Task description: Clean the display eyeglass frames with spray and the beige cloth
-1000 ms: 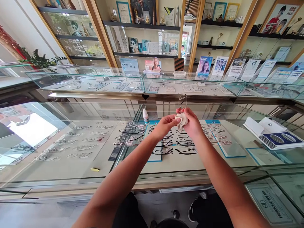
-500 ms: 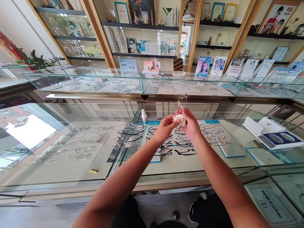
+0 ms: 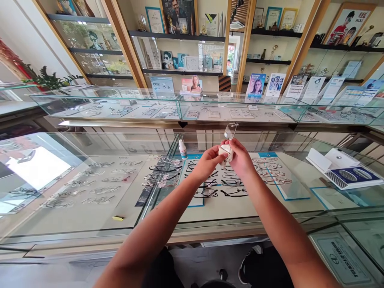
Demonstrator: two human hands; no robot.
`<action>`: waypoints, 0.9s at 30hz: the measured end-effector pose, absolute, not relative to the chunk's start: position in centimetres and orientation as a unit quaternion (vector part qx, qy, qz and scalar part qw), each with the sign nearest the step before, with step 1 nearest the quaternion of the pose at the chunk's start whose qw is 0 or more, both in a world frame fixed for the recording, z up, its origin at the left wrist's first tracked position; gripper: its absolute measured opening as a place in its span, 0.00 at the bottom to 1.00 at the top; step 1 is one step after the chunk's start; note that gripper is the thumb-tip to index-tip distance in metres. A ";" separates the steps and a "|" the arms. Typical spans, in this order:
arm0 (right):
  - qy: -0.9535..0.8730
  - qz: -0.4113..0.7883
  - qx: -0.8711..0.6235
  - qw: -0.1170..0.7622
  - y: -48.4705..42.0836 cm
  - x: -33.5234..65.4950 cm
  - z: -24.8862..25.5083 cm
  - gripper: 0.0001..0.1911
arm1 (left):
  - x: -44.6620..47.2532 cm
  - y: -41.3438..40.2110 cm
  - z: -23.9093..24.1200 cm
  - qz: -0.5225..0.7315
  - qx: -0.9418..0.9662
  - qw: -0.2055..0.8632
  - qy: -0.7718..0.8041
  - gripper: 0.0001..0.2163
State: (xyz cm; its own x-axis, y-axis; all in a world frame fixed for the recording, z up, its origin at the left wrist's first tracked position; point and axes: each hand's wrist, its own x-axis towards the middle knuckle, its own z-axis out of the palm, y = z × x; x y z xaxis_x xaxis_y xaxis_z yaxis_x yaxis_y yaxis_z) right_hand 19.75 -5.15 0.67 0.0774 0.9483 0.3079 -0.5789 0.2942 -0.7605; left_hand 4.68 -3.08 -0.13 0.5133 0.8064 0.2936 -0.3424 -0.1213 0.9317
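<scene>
A pair of glasses (image 3: 230, 131) is raised above the glass counter, one lens showing over my fingers. My right hand (image 3: 241, 160) is closed on the glasses at their middle. Bunched around the lower part of them is a pale cloth (image 3: 225, 153), pinched between the thumb and fingers of my left hand (image 3: 209, 162). The cloth and fingers hide the other lens. Left of my hands, a small white spray bottle (image 3: 183, 150) with a blue label stands upright on the counter top.
Rows of glasses (image 3: 235, 192) lie inside the glass counter (image 3: 222, 222) beneath my hands. A white and blue display box (image 3: 349, 172) is at the right. A yellow object (image 3: 118, 218) is at the front left. Behind runs a second showcase (image 3: 180, 108) with upright cards.
The glasses and both hands are slightly lower. The cloth has shifted and bunched differently over the covered lens. Both hands keep their hold.
</scene>
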 end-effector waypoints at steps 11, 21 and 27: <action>-0.401 0.535 -0.243 0.702 -5.0 19.9 0.6 0.21 | 4.7 -3.2 -0.2 0.439 0.638 0.600 0.202 0.28; -0.419 0.511 -0.262 0.703 -4.9 20.5 0.6 0.22 | 3.9 -2.6 0.4 0.426 0.697 0.545 0.189 0.26; -0.414 0.537 -0.251 0.691 -4.8 20.0 0.3 0.23 | 4.1 -2.7 0.3 0.425 0.696 0.548 0.184 0.24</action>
